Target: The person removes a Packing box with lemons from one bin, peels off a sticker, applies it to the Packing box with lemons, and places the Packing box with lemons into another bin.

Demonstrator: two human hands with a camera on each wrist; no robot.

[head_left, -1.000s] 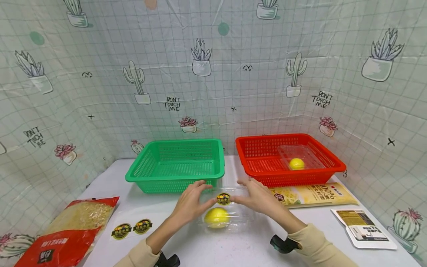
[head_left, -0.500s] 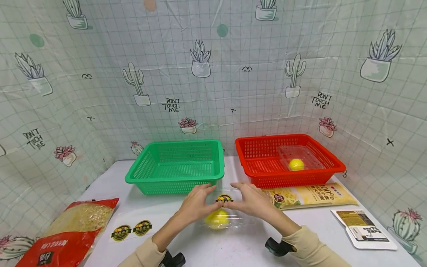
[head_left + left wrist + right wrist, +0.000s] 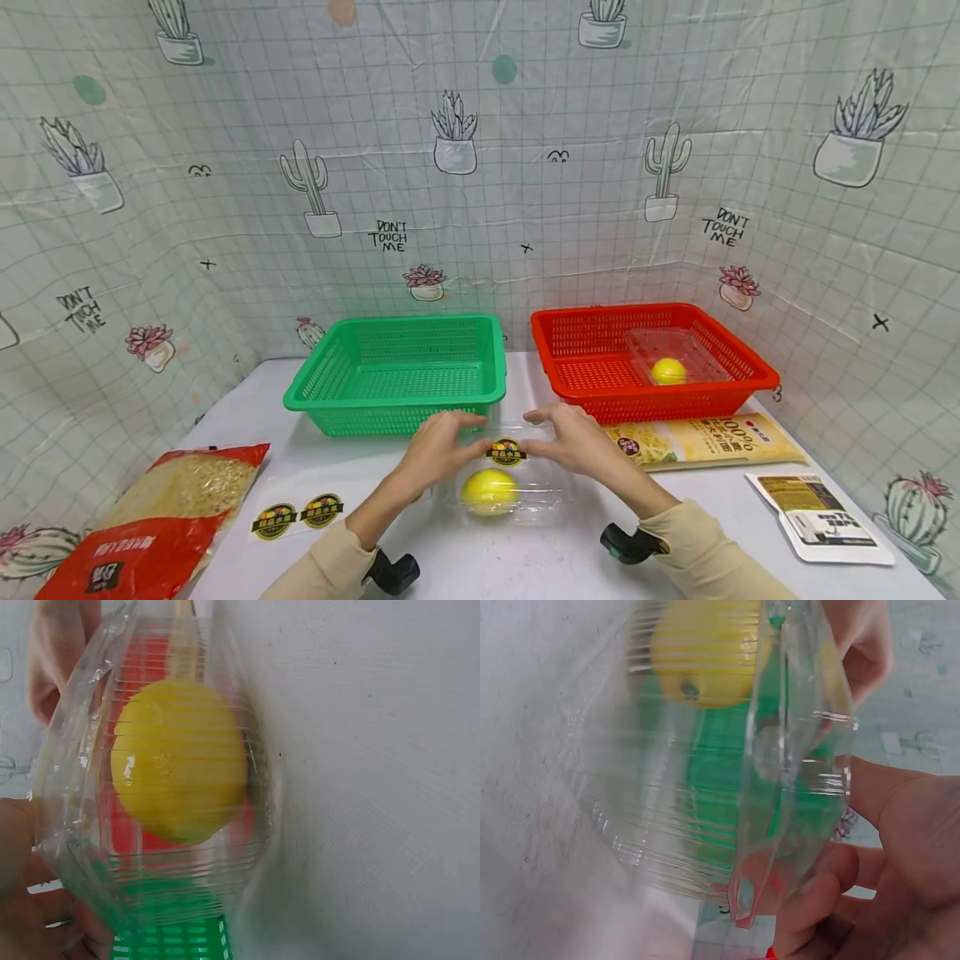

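A clear plastic clamshell box (image 3: pixel 540 493) stands on the table in front of me in the head view, with a yellow lemon (image 3: pixel 490 492) inside at its left. On the lid lies a black and gold fruit sticker (image 3: pixel 507 452). My left hand (image 3: pixel 438 450) grips the box's left side, its thumb reaching to the sticker's left edge. From the right, my right hand (image 3: pixel 573 442) holds the lid with its thumb at the sticker's other edge. In the right wrist view, curled fingers (image 3: pixel 814 907) sit at the box's edge. The lemon shows through the ribbed wall (image 3: pixel 187 885) in the left wrist view.
A green basket (image 3: pixel 397 408) and a red basket (image 3: pixel 645 404) stand behind; the red one holds another lemon (image 3: pixel 668 372) in a clear box. A yellow noodle packet (image 3: pixel 705 442), a white pouch (image 3: pixel 821 517), a sticker sheet (image 3: pixel 296 517) and a red bag (image 3: pixel 142 533) lie around.
Half a second ago both thumbs came together over the sticker, partly covering it. Now they have drawn apart to its edges, and the sticker shows. The box stays in place.
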